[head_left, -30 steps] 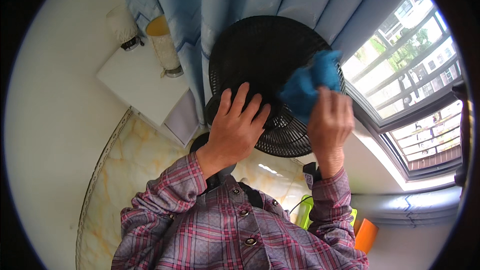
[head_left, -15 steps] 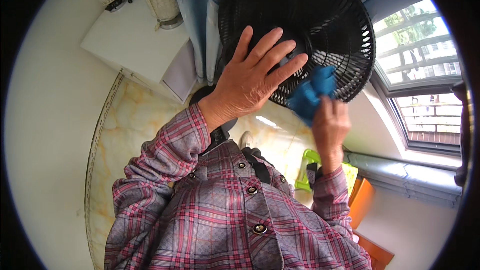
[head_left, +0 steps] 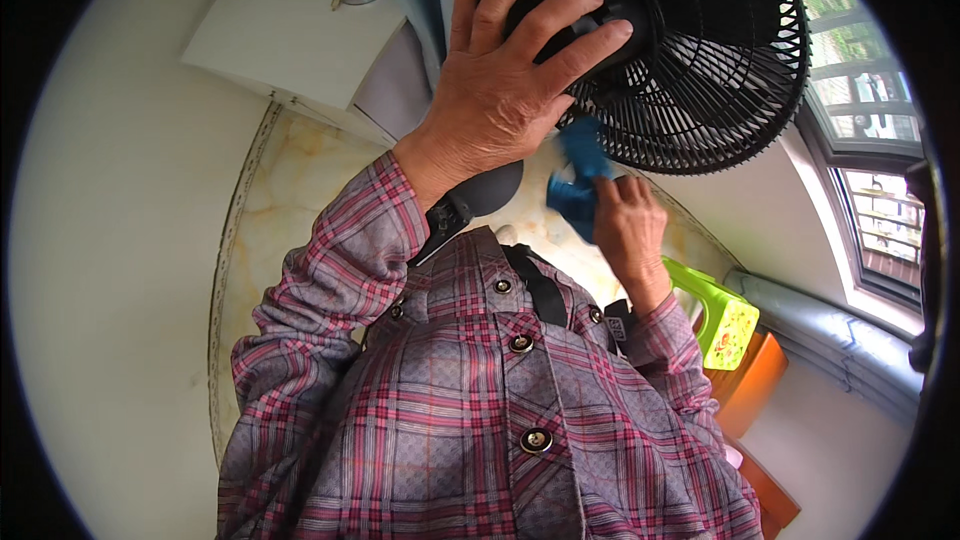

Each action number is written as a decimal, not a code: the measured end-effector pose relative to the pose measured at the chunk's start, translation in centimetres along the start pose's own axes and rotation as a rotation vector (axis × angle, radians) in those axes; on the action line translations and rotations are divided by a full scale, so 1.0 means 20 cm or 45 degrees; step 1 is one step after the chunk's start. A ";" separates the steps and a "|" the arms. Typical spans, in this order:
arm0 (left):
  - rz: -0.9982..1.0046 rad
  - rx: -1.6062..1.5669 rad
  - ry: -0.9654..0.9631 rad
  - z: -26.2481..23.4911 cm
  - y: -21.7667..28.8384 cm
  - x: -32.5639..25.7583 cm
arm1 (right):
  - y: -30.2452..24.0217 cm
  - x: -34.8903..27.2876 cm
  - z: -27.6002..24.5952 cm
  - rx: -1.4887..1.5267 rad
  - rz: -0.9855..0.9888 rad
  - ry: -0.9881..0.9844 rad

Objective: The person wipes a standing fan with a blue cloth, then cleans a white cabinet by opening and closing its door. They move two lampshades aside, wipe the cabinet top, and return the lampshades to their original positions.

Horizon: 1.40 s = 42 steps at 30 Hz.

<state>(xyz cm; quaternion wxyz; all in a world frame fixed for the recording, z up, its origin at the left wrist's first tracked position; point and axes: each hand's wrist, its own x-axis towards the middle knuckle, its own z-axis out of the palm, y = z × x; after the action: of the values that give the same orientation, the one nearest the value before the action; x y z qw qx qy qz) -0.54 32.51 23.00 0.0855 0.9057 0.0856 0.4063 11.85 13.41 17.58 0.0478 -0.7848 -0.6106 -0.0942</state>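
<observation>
Where fan [head_left: 690,90] stands, floor [head_left: 320,165] looks marbled.

Left hand [head_left: 500,90] at 12 o'clock: back uppermost, fingers long and well spread, fanned between 12 and 2 o'clock; left thumb [head_left: 557,112] lower, also toward 2. Left elbow [head_left: 265,345] bent out at 8 o'clock; left forearm [head_left: 345,250], sleeved to the left wrist [head_left: 420,172], runs toward 1. Right hand [head_left: 632,230] at 3 o'clock: fingers curled in a pinching grip, aimed at 11. Right wrist [head_left: 650,290] bare; right forearm [head_left: 680,365] sleeved, at 4 o'clock.
</observation>
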 end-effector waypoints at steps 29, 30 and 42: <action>-0.091 -0.210 0.116 -0.05 -0.14 -0.02 | 0.06 0.00 -0.11 0.408 0.302 0.141; -0.134 -0.352 0.055 -0.06 -0.18 -0.02 | 0.00 0.00 -0.12 0.447 0.248 0.252; -0.168 -1.110 -0.269 -0.05 -0.44 -0.15 | -0.51 0.33 -0.55 0.231 0.049 0.565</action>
<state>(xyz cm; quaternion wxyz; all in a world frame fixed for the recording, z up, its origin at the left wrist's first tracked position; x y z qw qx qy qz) -4.12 40.36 19.55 0.4929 0.8142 -0.0453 0.3033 2.60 20.16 29.28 0.2528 -0.7488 -0.5762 -0.2084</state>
